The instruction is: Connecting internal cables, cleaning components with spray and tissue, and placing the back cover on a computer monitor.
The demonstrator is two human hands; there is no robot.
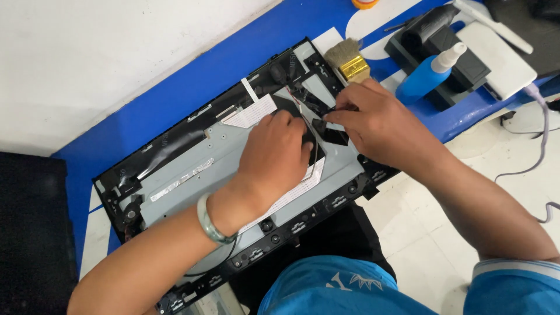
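Monitor back panel (192, 175) lies face-down across your lap and blue bench edge (175, 87), so grey metal shield faces you. Your left hand (274, 154) presses flat, fingers together, steadying panel. Your right hand (373, 122) pinches black tape piece (332, 135) beside thin wires (312, 125). Brush (349, 61), blue spray bottle (429, 76) near.
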